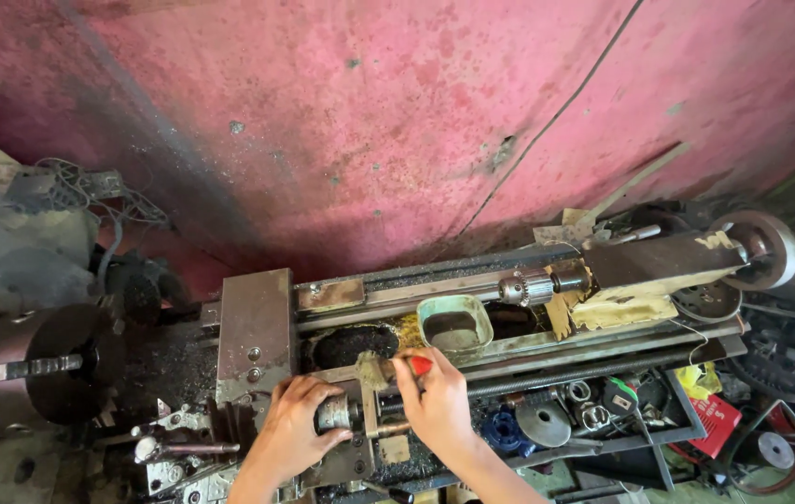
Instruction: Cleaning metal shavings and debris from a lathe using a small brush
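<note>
A worn metal lathe (258, 327) runs across the view. Its three-jaw chuck (29, 369) is at the left and the tailstock (659, 261) with a drill chuck (528, 287) at the right. My left hand (290, 429) grips a small round dial knob (334, 413) on the carriage near the front edge. My right hand (435, 401) pinches a brush with a red handle (421, 364), its worn bristles (371, 371) resting on the carriage top. A small green rectangular tray (455, 325) sits on the bed just behind my right hand.
A stained pink wall (397, 112) with a thin cable stands behind the machine. Below the bed at the right, a shelf (593, 411) holds rings, discs, a blue part and a red packet. Swarf and grime cover the bed. A large handwheel (771, 247) sticks out at far right.
</note>
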